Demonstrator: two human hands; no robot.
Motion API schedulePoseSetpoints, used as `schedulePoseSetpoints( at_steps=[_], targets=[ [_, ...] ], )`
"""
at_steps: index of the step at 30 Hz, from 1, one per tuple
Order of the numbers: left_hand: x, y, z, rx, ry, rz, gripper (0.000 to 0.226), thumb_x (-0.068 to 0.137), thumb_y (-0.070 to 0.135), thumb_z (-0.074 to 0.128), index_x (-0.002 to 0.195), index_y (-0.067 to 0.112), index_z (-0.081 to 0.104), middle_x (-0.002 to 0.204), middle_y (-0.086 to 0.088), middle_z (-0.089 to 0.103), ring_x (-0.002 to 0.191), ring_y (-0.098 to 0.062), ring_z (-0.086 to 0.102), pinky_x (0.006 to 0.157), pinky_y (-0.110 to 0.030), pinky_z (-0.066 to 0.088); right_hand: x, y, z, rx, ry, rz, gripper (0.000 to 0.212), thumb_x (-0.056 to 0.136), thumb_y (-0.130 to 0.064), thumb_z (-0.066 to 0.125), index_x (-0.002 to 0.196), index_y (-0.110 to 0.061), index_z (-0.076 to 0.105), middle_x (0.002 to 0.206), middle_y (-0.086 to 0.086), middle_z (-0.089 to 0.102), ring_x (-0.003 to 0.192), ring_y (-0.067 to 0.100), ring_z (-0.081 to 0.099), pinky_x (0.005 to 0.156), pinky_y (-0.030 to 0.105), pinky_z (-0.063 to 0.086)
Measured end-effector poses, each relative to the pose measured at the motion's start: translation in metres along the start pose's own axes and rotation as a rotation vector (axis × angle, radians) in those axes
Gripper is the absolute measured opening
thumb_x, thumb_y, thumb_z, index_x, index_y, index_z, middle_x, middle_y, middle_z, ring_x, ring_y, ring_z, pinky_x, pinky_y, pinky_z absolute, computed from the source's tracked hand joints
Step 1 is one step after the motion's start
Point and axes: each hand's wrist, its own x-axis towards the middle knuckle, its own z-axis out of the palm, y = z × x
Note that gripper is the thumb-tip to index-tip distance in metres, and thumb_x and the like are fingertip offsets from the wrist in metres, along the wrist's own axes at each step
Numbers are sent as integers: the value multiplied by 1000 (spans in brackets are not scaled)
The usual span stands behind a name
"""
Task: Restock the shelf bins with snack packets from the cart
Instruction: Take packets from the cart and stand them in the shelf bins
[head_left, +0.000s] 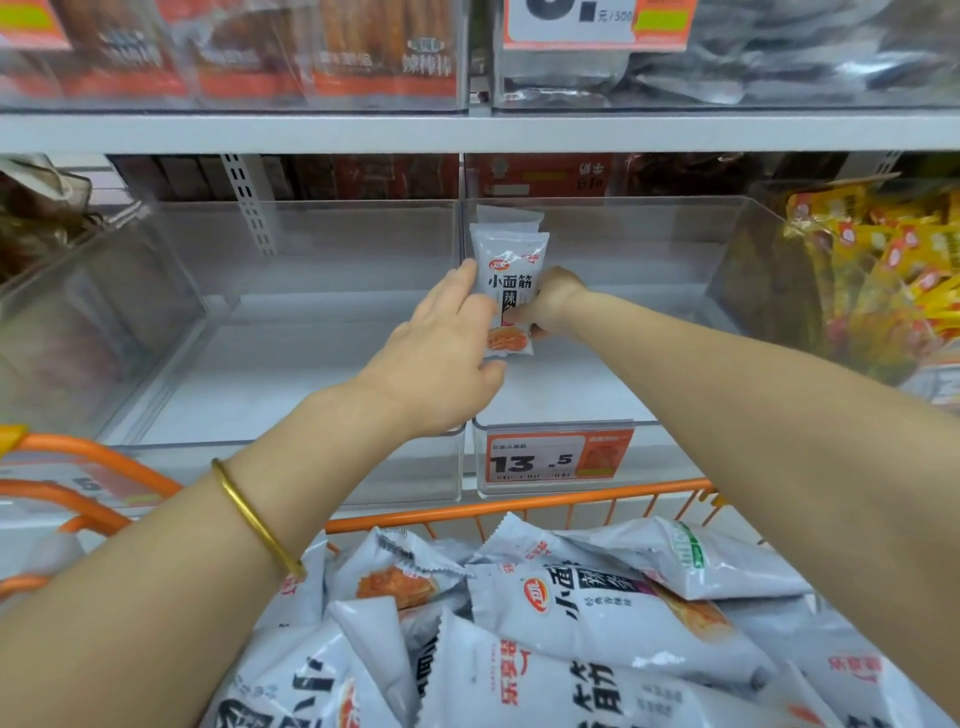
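Both hands hold small grey-white snack packets (509, 280) upright over the clear shelf bin (597, 410) that carries the 13.5 price tag. My left hand (441, 358) grips the front packet's left edge, thumb under its bottom. My right hand (550, 304) pinches the packets from the right side; a second packet stands behind the first. The orange wire cart (519, 506) below is heaped with several larger grey packets (597, 613) of the same snack. A gold bangle sits on my left wrist.
Another clear bin (291, 364) stands to the left with nothing visible inside. A bin of yellow packets (883, 270) is at the right. The upper shelf (467, 132) holds bins of red and silver packs. An orange price tag (558, 457) fronts the bin.
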Motion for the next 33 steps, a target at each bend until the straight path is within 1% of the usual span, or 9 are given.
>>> schedulePoseSetpoints(
  at_steps=[5,8,11,14,17,20,24,28,33],
  targets=[
    [-1,4,-8,27,-35,-23,55,94,31,49,144,18,27,158,-1,-9,145,-16,-4,115,-37,15,-45,-9,-27,-84,46,-66,29,89,-16,64,67,-11,45,70,1,50,84,23,58,82,37,55],
    [-9,19,-19,3,6,3,51,94,32,50,140,18,34,158,-1,0,144,-18,1,114,-38,15,-102,-9,-56,8,44,-219,8,86,-8,66,87,-5,59,73,-1,55,76,21,63,70,35,58],
    [-16,31,-28,-5,41,54,47,93,32,51,137,18,40,153,1,16,141,-19,11,112,-37,17,-171,3,-84,74,-228,-305,10,84,-18,68,89,-10,67,73,-2,68,70,9,67,65,26,59],
    [-21,39,-31,2,20,93,37,92,30,52,127,19,49,140,-1,35,133,-23,27,109,-36,24,-218,19,-91,-180,-461,-320,25,77,-37,71,98,-22,70,81,-14,70,77,-2,65,75,16,53],
    [-29,49,-31,-51,-16,110,26,91,27,54,115,18,58,115,2,47,110,-13,45,91,-25,35,-229,30,-73,-440,-429,-388,44,72,-44,75,111,-26,64,87,-20,60,83,-1,57,72,8,41],
    [-38,58,-32,-193,-101,101,17,90,28,58,104,21,63,109,7,61,97,-9,57,85,-26,44,-230,39,-61,-542,-352,-479,43,75,-39,75,108,-14,64,89,0,61,79,15,54,67,21,38],
    [-50,66,-38,-450,-220,83,24,90,36,55,100,17,66,101,3,68,95,-11,63,86,-29,52,-226,44,-77,-297,-252,-442,31,84,-32,67,84,-3,57,71,6,52,65,17,48,59,25,37],
    [-52,72,-38,-537,-178,110,11,88,29,60,91,20,65,95,0,69,85,-10,62,78,-30,53,-222,45,-91,128,-311,-342,25,92,-19,57,111,-5,63,104,9,71,94,21,69,86,36,56],
    [-41,67,-38,-627,-27,53,13,89,14,61,76,17,61,79,-3,66,68,-9,56,59,-21,51,-211,43,-87,411,-273,-319,17,95,-16,51,100,-7,65,94,3,74,84,18,70,78,30,56]
  ],
)
